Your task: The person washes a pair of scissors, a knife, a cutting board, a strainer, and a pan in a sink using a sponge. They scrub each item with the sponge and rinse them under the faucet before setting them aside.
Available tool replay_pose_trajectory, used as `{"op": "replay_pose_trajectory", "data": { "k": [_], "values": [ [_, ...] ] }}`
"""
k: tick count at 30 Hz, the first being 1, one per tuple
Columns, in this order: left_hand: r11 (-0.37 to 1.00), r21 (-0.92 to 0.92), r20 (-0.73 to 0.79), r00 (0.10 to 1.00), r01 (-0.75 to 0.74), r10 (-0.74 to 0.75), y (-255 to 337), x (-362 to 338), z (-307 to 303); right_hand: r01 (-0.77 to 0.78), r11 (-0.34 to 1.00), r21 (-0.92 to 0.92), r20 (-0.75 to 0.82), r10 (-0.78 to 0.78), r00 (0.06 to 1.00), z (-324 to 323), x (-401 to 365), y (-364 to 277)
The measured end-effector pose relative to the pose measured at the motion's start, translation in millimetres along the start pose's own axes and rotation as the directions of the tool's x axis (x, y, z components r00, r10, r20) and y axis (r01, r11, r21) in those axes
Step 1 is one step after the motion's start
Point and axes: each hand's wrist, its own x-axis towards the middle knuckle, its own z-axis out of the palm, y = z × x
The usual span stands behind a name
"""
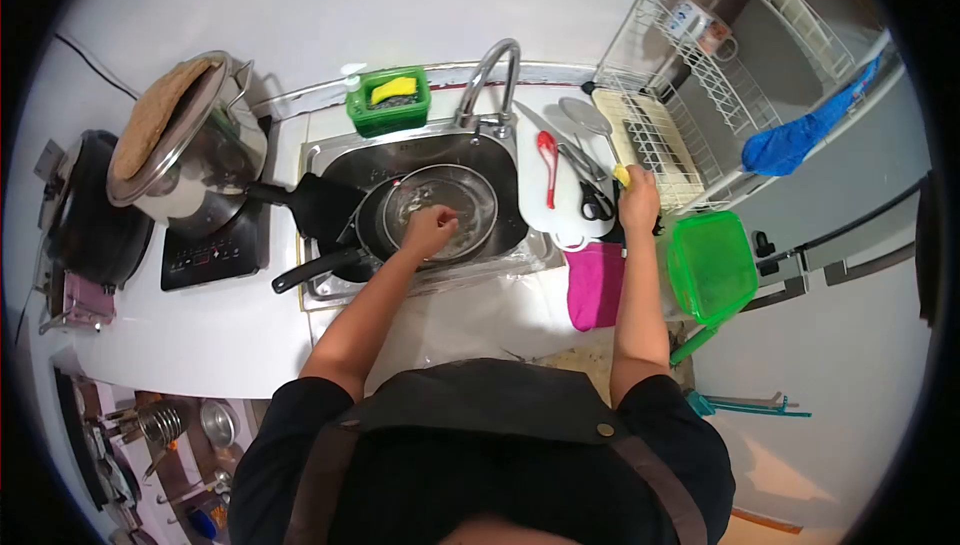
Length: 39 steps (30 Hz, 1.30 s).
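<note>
Over a metal bowl (pixel 475 207) in the sink, my left hand (pixel 430 231) has its fingers curled together; what they hold, if anything, is too small to make out. The bowl rests on a black frying pan (pixel 374 228). At the right of the sink, my right hand (pixel 638 201) is closed on a yellow-handled utensil (pixel 622 176), whose far part I cannot make out clearly. Near it, a red spoon (pixel 547 157), black-handled scissors (pixel 597 203) and a strainer (pixel 584 116) lie on a white board (pixel 535 207).
A magenta cloth (pixel 594 287) and a green-lidded container (pixel 712 267) are at the right, below a wire rack (pixel 720 75). The faucet (pixel 490 80) and green sponge holder (pixel 387 121) stand behind the sink. A large pot (pixel 215 170) sits on the left cooktop (pixel 215 253).
</note>
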Motion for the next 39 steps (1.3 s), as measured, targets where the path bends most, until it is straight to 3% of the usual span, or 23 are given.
{"op": "replay_pose_trajectory", "data": {
  "k": [1,3,5,7,9,13,14,15,16,17,18,20,23,27,29,30,31,32,33,35,36,38,39],
  "values": [
    [1.000,0.004,-0.005,1.000,0.011,-0.011,-11.6,0.7,-8.2,0.004,0.999,-0.049,0.058,-0.002,0.998,6.4,0.4,4.1],
    [0.914,0.404,0.012,1.000,-0.029,0.026,-36.0,3.7,-29.1,0.014,0.995,-0.095,0.119,-0.002,0.993,16.2,-2.8,3.6],
    [0.786,0.589,-0.057,0.980,0.188,-0.191,-53.8,9.4,-48.0,-0.030,0.998,-0.062,0.111,0.037,0.993,19.5,-10.1,-1.1],
    [0.772,0.585,-0.062,0.963,0.247,-0.262,-57.9,10.0,-62.9,-0.017,0.997,-0.074,0.077,0.023,0.997,13.9,-11.9,-12.3],
    [0.753,0.586,-0.066,0.944,0.300,-0.324,-60.1,12.3,-66.3,0.095,0.995,0.032,-0.114,-0.091,0.989,2.4,-11.0,-40.5],
    [0.640,0.698,0.152,0.807,0.320,-0.570,-106.8,37.2,-30.0,0.235,0.889,0.394,-0.019,-0.248,0.969,12.6,-22.7,-92.7],
    [0.681,0.621,-0.083,0.897,0.388,-0.435,-98.2,31.5,-17.1,0.260,0.850,0.459,0.000,-0.293,0.956,14.8,-27.9,-101.4],
    [0.733,0.527,-0.326,0.899,0.429,-0.291,-89.6,26.9,-5.7,0.202,0.844,0.497,0.067,-0.270,0.961,14.8,-34.1,-107.5],
    [0.737,0.524,-0.324,0.901,0.426,-0.290,-72.8,24.7,-5.6,0.192,0.836,0.515,0.085,-0.273,0.958,17.2,-38.2,-109.7],
    [0.740,0.666,0.001,0.992,0.094,-0.127,-50.0,20.5,-13.4,0.181,0.826,0.534,0.102,-0.275,0.956,21.9,-41.5,-110.6],
    [0.679,0.686,0.343,0.939,-0.262,0.015,-37.7,17.1,-19.2,0.182,0.825,0.535,0.098,-0.275,0.956,27.4,-44.4,-110.8],
    [0.867,0.293,0.776,0.630,-0.402,0.030,-60.7,17.0,-9.5,0.098,0.829,0.551,0.170,-0.227,0.959,37.1,-48.7,-115.5],
    [0.705,0.427,0.839,0.540,-0.567,-0.073,-59.2,8.6,-11.7,0.106,0.808,0.580,0.215,-0.277,0.937,42.8,-46.7,-130.6],
    [0.675,0.555,0.774,0.598,-0.485,-0.207,-23.9,7.8,-35.4,0.118,0.735,0.668,0.209,-0.336,0.918,46.9,-34.6,-156.0],
    [0.970,-0.024,0.552,0.806,-0.241,0.213,-28.0,7.0,-53.4,0.112,0.720,0.685,0.203,-0.336,0.920,57.2,-20.5,-172.2],
    [0.971,-0.018,0.546,0.811,-0.240,0.210,-30.1,4.6,-62.6,0.087,0.683,0.725,0.186,-0.315,0.931,64.3,-10.7,-181.6],
    [0.952,-0.306,0.399,0.903,-0.031,0.157,-29.4,-0.4,-73.3,0.062,0.644,0.763,0.171,-0.293,0.941,71.1,-0.6,-191.4],
    [0.800,-0.587,0.268,0.962,0.125,0.047,-28.4,-5.6,-82.5,-0.010,0.671,0.741,0.243,-0.255,0.936,76.9,10.5,-201.2],
    [0.802,-0.584,0.260,0.965,0.121,0.044,-27.0,-12.4,-90.0,-0.005,0.665,0.747,0.239,-0.262,0.935,88.3,20.9,-211.8],
    [0.155,-0.983,0.057,0.969,0.096,-0.242,-27.4,-28.9,-99.4,0.030,0.549,0.835,0.113,-0.225,0.968,128.2,38.8,-231.0],
    [0.140,-0.988,0.006,0.920,0.067,-0.393,-33.7,-32.4,-97.6,0.005,0.490,0.872,0.094,-0.178,0.980,139.7,49.0,-247.1],
    [0.064,-0.998,-0.046,0.914,-0.023,-0.403,-44.8,-36.5,-90.2,0.016,0.382,0.924,0.041,-0.140,0.989,147.7,69.0,-283.3],
    [-0.012,-0.995,-0.085,0.907,-0.098,-0.413,-50.4,-38.4,-87.2,-0.001,0.426,0.905,0.069,-0.144,0.987,146.1,79.8,-298.6]
  ]
}}
